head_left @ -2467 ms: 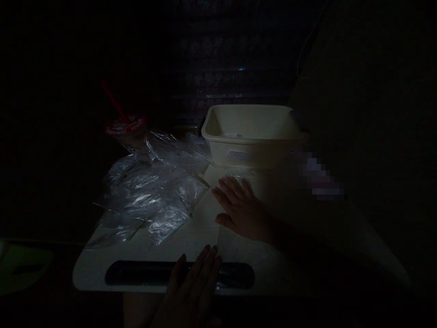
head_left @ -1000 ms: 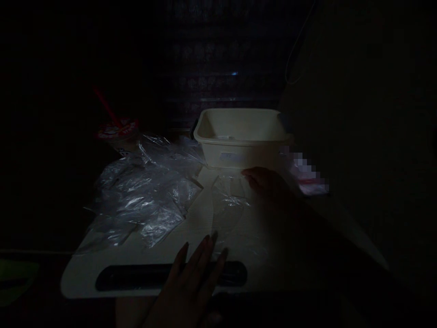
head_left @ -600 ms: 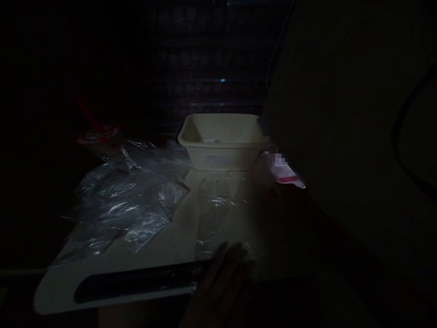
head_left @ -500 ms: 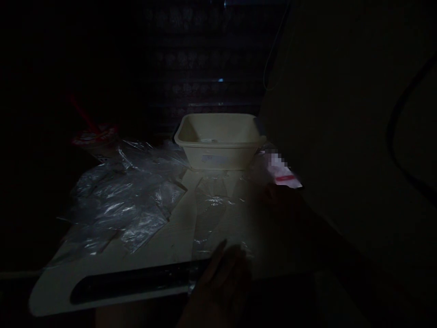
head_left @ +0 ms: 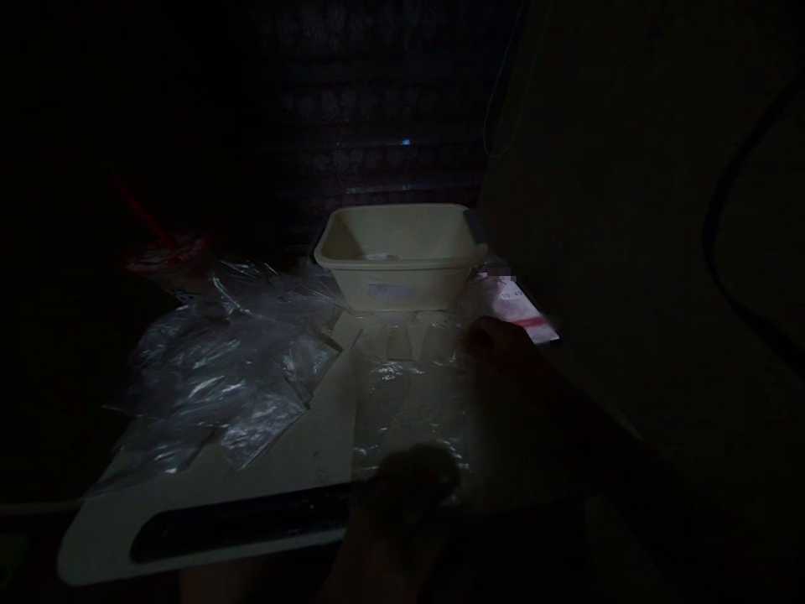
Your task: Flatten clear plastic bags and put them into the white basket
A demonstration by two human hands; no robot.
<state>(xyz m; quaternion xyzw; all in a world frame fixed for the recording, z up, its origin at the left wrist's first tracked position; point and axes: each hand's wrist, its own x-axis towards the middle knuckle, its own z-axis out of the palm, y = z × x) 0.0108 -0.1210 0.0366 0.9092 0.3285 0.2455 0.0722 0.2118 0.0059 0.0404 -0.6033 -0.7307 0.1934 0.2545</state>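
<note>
A clear plastic bag lies spread on the white tabletop in front of me. At its near edge is my left hand, rounded and in deep shade, so its fingers cannot be made out. My right hand reaches in from the right, with its fingers closed at the bag's far right corner. Left of the flat bag is a crumpled heap of clear plastic bags. A cream plastic basin with a pale label stands behind the flat bag; something small and pale shows inside it.
The room is very dark. A phone with a lit screen lies right of the basin. At the back left stands a cup with a red straw. A dark slot runs along the near edge of the white table.
My right hand has shifted slightly left and up to the bag's far corner. My left hand's fingers, stretched out before, now look drawn in. The view has moved slightly.
</note>
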